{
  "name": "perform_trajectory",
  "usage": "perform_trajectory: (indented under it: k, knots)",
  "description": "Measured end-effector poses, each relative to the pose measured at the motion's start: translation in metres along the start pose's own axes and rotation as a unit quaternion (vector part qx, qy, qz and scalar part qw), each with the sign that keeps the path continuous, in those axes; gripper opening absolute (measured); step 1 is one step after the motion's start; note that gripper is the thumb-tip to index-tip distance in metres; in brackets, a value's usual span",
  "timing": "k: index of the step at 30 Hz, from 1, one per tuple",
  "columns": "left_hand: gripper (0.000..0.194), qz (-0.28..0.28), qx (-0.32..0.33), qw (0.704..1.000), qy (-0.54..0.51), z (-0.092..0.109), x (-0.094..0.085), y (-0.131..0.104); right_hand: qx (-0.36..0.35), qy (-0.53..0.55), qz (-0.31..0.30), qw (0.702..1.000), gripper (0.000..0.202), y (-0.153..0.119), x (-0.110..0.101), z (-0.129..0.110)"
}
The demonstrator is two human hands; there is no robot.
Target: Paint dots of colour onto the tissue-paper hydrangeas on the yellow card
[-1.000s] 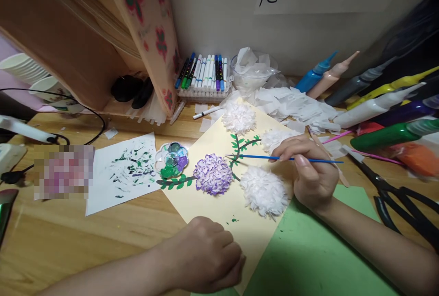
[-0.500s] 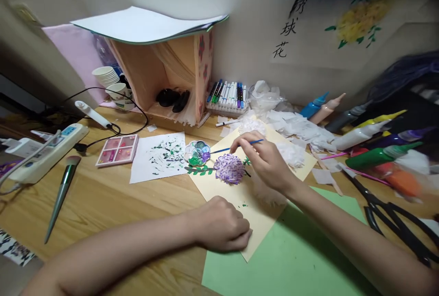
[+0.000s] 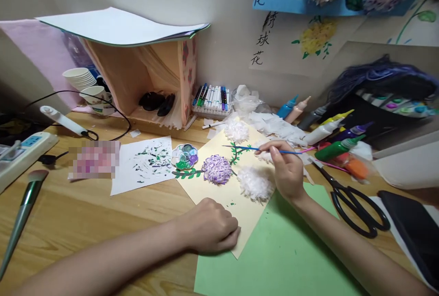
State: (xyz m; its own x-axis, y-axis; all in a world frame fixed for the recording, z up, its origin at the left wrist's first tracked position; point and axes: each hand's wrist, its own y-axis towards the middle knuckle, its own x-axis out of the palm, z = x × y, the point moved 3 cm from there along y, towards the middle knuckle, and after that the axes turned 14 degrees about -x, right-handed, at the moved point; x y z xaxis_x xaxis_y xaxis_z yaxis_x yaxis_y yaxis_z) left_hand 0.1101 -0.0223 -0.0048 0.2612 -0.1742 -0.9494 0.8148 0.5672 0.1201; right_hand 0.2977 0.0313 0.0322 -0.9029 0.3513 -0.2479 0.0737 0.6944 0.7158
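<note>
My right hand (image 3: pixel 287 172) pinches a thin blue paintbrush (image 3: pixel 286 151), whose tip points left over the painted green stem and leaves. Below the brush, a purple-and-white paper flower (image 3: pixel 217 169) is fixed on the cream sheet (image 3: pixel 219 212). A fluffy white paper flower (image 3: pixel 255 183) lies just left of my right wrist, another white flower (image 3: pixel 236 131) is near the sheet's top, and a third is partly hidden behind my fingers. Curled into a fist, my left hand (image 3: pixel 214 226) rests on the sheet's lower part. A petal-shaped palette (image 3: pixel 185 156) with green and purple paint touches the sheet's left side.
Green paper (image 3: pixel 274 259) lies beneath the cream sheet. Black scissors (image 3: pixel 356 204), paint bottles (image 3: pixel 339 147) and a dark phone-like slab (image 3: pixel 411 223) are at right. Left are a paint-marked white paper (image 3: pixel 142 163), a large brush (image 3: pixel 24 218) and a power strip (image 3: pixel 27 156). Markers (image 3: pixel 211 99) stand behind.
My right hand has carried the paintbrush away from the palette's purple paint, rightward over the stem and white flowers. My left fist stays on the sheet. The view has turned right.
</note>
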Motion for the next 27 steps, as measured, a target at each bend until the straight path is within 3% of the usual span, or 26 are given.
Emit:
perform_trajectory:
  k: [4, 17, 24, 27]
  knots:
    - [0.03, 0.001, 0.002, 1.0, -0.006, 0.0, -0.001, 0.001, 0.049, 0.06, 0.083, 0.994, 0.015, -0.025, -0.02, 0.024]
    - [0.032, -0.019, 0.006, 1.0, -0.023, 0.001, -0.003, 0.003, 0.086, 0.078, -0.012, 0.993, 0.017, -0.028, -0.016, 0.031]
    - [0.029, -0.011, 0.004, 1.0, -0.024, 0.0, -0.003, 0.005, 0.064, 0.091, 0.018, 0.994, 0.017, -0.028, -0.019, 0.028]
    - [0.029, -0.011, 0.005, 1.0, -0.024, 0.0, -0.002, 0.005, 0.066, 0.074, -0.009, 0.995, 0.017, -0.028, -0.018, 0.028]
